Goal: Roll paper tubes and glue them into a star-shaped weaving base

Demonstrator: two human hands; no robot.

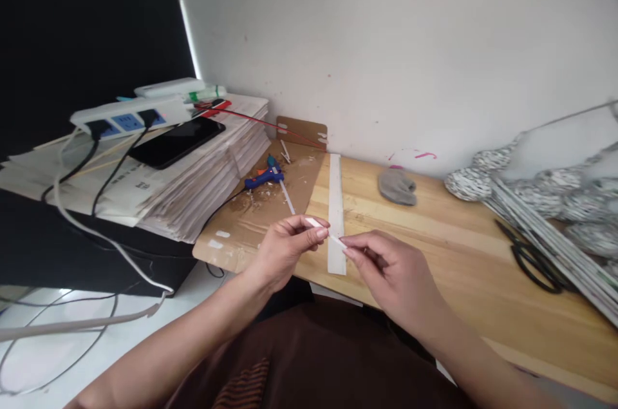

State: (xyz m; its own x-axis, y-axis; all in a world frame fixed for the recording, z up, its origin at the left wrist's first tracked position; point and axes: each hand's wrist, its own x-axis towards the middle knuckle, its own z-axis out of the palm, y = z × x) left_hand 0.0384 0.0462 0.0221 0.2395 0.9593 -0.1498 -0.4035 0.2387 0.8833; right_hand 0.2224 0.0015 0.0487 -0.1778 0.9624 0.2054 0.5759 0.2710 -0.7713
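A short, thin white strip [337,242], probably paper, stretches between my two hands above the table's front edge. My left hand [294,241] is closed, pinching one end between thumb and fingers. My right hand [386,264] pinches the other end with thumb and forefinger. Beneath them a long flat white strip [335,196] lies on the wooden table. Left of the hands a blue glue gun [264,178] rests on a cardboard sheet [251,219], with a thin white stick [287,196] beside it.
A tall paper stack [212,183] at left bears a phone [178,142] and a power strip [130,118] with trailing cables. A grey cloth [397,187] lies near the wall. At right are black scissors [533,264], paper rods [550,241] and woven paper balls [468,183].
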